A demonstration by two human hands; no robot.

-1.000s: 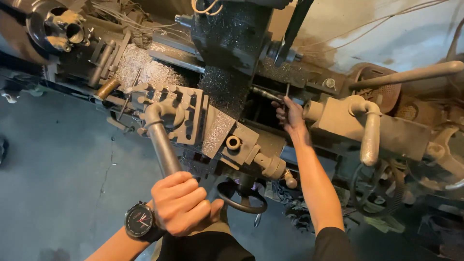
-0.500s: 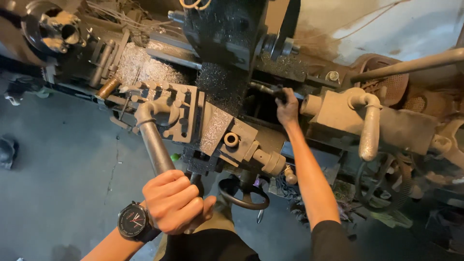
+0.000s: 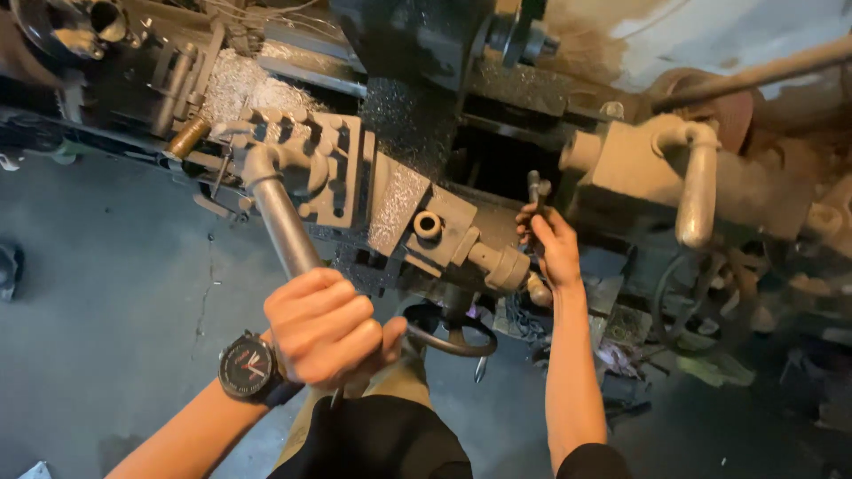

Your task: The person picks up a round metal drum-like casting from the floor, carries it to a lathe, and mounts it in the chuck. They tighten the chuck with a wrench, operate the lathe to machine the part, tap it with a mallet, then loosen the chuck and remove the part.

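The left hand [image 3: 324, 330] is clenched tight around the near end of a long steel pipe [image 3: 277, 213], which runs up and away from it to a grey ribbed block [image 3: 324, 168] on the machine, where it seems to be slipped over a handle as a lever. The right hand [image 3: 552, 248], stretched out further, is closed around a small dark handle [image 3: 535, 191] standing upright just above its fingers, close beside a big tan housing [image 3: 621, 173] with a curved lever [image 3: 697, 191] on it. Between the two hands, nearer the body, sits a dark handwheel [image 3: 451, 335], and beyond the left hand a bed of metal shavings [image 3: 235, 84] lies over the machine. A wristwatch [image 3: 248, 368] sits on the left wrist. The risk, as I judge it, lies in the pipe: if it only sits loose over its handle, a hard pull could slip it off and throw the fist back towards the body or down onto the handwheel. The right fingers sit close to the housing's edge, and could be pinched if the small handle gives suddenly.
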